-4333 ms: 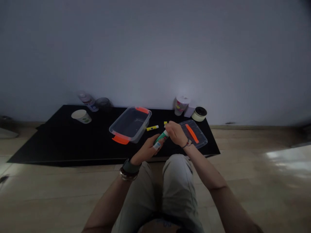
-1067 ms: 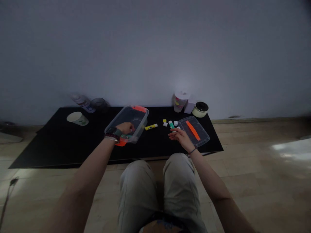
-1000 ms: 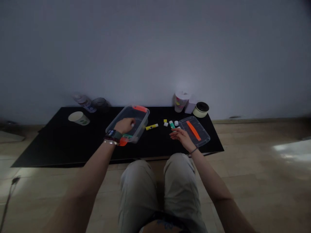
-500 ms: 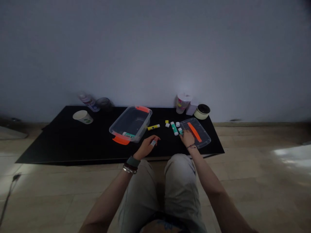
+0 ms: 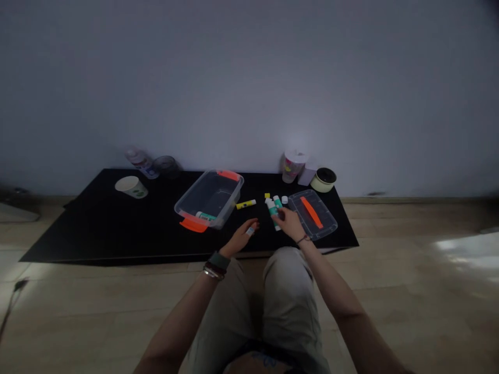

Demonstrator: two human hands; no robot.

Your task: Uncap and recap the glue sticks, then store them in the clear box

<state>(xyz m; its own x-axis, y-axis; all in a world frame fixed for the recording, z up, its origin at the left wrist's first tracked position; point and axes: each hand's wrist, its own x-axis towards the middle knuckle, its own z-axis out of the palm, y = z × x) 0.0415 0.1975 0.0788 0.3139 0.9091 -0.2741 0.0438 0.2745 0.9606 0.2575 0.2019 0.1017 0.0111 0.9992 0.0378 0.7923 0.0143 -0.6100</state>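
My right hand (image 5: pixel 290 222) is closed on a green-and-white glue stick (image 5: pixel 273 212), lifted at a slant over the black table. Just behind that stick lies a second green glue stick (image 5: pixel 277 201), partly covered. My left hand (image 5: pixel 243 237) hovers near the table's front edge with its fingers loosely curved and apart; a small pale patch shows on it, too blurred to name. A yellow glue stick (image 5: pixel 246 204) lies beyond it. Near the sticks are a yellow cap (image 5: pixel 267 196) and a white cap (image 5: pixel 285 199). One more green glue stick (image 5: pixel 205 216) lies inside the clear plastic box (image 5: pixel 179 209).
To the right lies the clear lid (image 5: pixel 328 222) with an orange handle (image 5: pixel 311 212). Behind it stand a cream pot (image 5: pixel 323 183), a pale box (image 5: pixel 306 175) and a plastic cup (image 5: pixel 291 169). A paper cup (image 5: pixel 132 187), a bottle (image 5: pixel 143 164) and a dark bowl (image 5: pixel 167 165) are at left.
My right hand has moved left from beside the lid, bringing up a green glue stick in its fingers. My left hand has shifted slightly right.
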